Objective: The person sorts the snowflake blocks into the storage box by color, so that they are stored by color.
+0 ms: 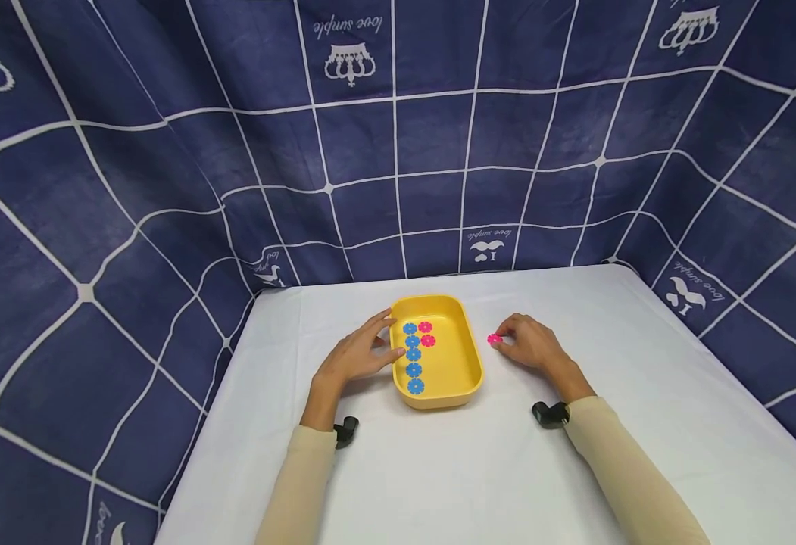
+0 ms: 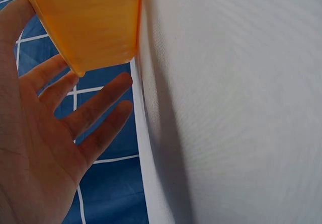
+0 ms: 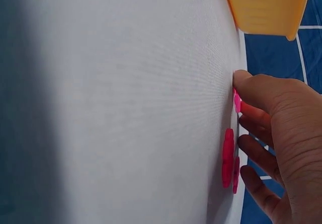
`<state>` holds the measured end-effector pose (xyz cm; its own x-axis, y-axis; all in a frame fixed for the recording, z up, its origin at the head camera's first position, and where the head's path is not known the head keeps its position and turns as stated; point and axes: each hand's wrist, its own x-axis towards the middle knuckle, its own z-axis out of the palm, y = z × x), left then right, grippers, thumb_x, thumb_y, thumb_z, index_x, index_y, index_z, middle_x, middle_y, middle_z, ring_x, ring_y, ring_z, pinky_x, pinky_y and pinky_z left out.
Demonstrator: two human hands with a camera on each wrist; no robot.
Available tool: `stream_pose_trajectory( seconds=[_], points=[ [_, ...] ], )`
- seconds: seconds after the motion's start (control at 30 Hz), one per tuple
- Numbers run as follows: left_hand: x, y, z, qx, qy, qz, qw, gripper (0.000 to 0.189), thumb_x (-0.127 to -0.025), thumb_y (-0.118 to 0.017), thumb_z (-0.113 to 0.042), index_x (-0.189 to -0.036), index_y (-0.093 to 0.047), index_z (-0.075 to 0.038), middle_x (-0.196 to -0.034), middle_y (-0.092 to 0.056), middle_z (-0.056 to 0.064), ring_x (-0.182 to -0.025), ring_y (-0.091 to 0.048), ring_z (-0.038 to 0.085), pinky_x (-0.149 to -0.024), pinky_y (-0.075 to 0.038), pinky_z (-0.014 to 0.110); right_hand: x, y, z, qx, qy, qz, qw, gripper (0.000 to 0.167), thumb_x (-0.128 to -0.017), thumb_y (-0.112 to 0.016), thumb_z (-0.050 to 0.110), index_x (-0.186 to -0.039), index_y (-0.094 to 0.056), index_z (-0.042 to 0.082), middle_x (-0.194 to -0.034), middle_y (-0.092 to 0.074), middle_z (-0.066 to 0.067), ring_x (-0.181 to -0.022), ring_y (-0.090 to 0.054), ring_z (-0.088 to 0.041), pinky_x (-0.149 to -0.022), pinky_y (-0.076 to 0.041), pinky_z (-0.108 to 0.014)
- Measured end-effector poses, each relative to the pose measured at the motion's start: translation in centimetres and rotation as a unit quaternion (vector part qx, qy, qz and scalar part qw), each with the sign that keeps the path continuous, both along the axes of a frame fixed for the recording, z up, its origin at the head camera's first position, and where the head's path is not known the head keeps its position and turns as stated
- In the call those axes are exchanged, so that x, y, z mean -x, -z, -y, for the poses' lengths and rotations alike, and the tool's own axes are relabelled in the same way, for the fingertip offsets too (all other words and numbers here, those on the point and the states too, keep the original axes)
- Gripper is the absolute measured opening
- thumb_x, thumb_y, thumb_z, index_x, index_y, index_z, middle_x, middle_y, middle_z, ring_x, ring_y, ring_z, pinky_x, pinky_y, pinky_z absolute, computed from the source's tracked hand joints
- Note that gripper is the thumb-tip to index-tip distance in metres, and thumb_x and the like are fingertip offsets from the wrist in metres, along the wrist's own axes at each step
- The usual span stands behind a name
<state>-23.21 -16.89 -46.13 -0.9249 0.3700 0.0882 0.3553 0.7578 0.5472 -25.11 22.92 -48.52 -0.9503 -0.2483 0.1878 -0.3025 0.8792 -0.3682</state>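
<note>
A yellow tray (image 1: 448,363) stands on the white table. Inside, several blue flower-shaped discs (image 1: 413,370) line up along its left wall, with two pink flower-shaped discs (image 1: 428,341) beside the upper ones. My left hand (image 1: 357,354) rests at the tray's left rim, thumb over the edge and the other fingers spread loosely along the outside. To the right of the tray, my right hand (image 1: 534,344) pinches a pink flower-shaped disc (image 1: 494,339) between thumb and index finger, close over the table. Two more pink discs (image 3: 228,158) under this hand are hidden in the head view.
White cloth covers the table (image 1: 438,477). Behind it and on both sides hangs a dark blue curtain (image 1: 432,136) with white grid lines. Black wrist devices (image 1: 550,414) sit at both sleeve cuffs.
</note>
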Motion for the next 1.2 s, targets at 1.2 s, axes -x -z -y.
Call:
stream_pose_trajectory(
  seconds=[1.2],
  points=[
    [-0.1,0.1,0.1,-0.006,0.001,-0.001,1.0,0.081,-0.095,-0.069,-0.065,-0.163,-0.048,-0.029,-0.172,-0.033,-0.02,-0.121,-0.069,0.013,-0.105,-0.054,0.053,-0.4,-5.0,0.0,0.014,0.009,-0.01,0.9998,0.038,-0.096,-0.08,0.04,-0.12,-0.078,0.01,-0.122,-0.073,-0.014,-0.11,-0.069,-0.036,-0.093,-0.059,-0.057]
  ],
)
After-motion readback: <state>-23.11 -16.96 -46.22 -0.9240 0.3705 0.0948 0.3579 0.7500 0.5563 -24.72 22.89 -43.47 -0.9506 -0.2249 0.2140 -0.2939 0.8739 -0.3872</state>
